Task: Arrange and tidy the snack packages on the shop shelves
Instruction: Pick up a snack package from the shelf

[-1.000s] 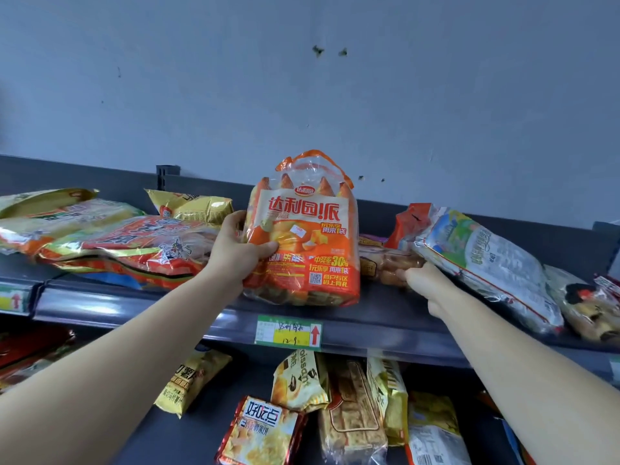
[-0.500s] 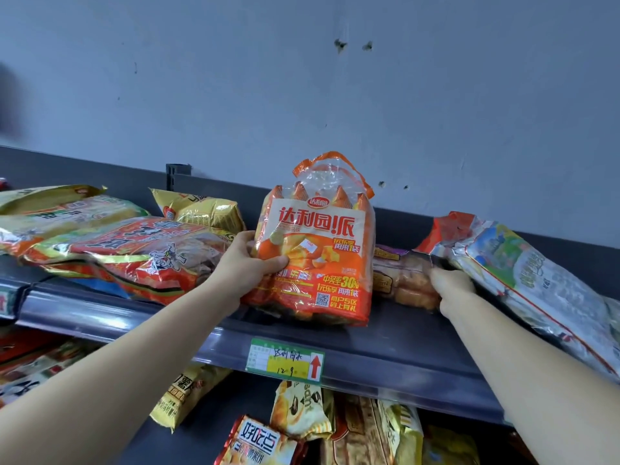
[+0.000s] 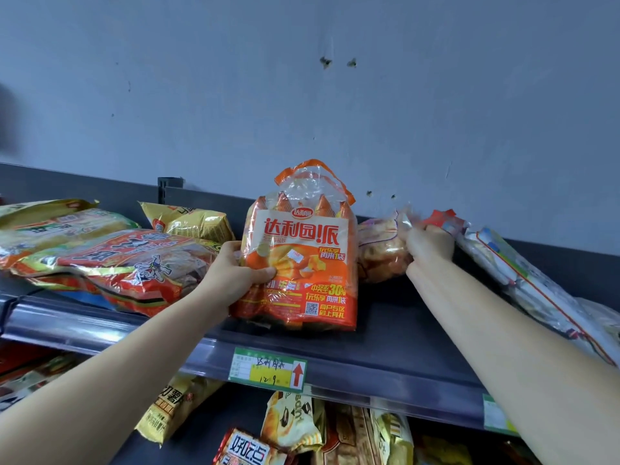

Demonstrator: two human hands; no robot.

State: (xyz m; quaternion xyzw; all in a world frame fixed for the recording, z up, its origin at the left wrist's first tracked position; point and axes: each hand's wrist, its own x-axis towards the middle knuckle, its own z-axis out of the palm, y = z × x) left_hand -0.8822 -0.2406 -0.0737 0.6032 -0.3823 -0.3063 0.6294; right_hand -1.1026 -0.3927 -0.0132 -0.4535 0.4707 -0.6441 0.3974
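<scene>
A grey-blue wall (image 3: 335,95) filled the upper half of the frame, marked by a few small dark spots. Below it a dark grey shelf (image 3: 402,330) ran across the middle of the frame, sloping down toward the right.

At the left of the frame lay a pile of red and gold snack packs (image 3: 127,263), flat and overlapping. At the right edge a long white pack (image 3: 523,280) leaned against the shelf's back wall.

In the centre an orange bag (image 3: 302,263) with large red Chinese lettering stood upright on the shelf. The left hand (image 3: 231,276) gripped its left edge, fingers wrapped behind and thumb pressed across the front.

Just right of it, a clear bag of pastries (image 3: 379,253) sat tilted at the back of the shelf. The right hand (image 3: 429,243) held its upper right end, fingers curled around the plastic; this part was blurred.

A yellow bag (image 3: 191,221) lay behind the pile, left of the orange bag. A green and yellow price label (image 3: 268,370) sat on the shelf's front rail, below the orange bag. More snack packets (image 3: 295,421) showed on the lower shelf at the bottom of the frame.
</scene>
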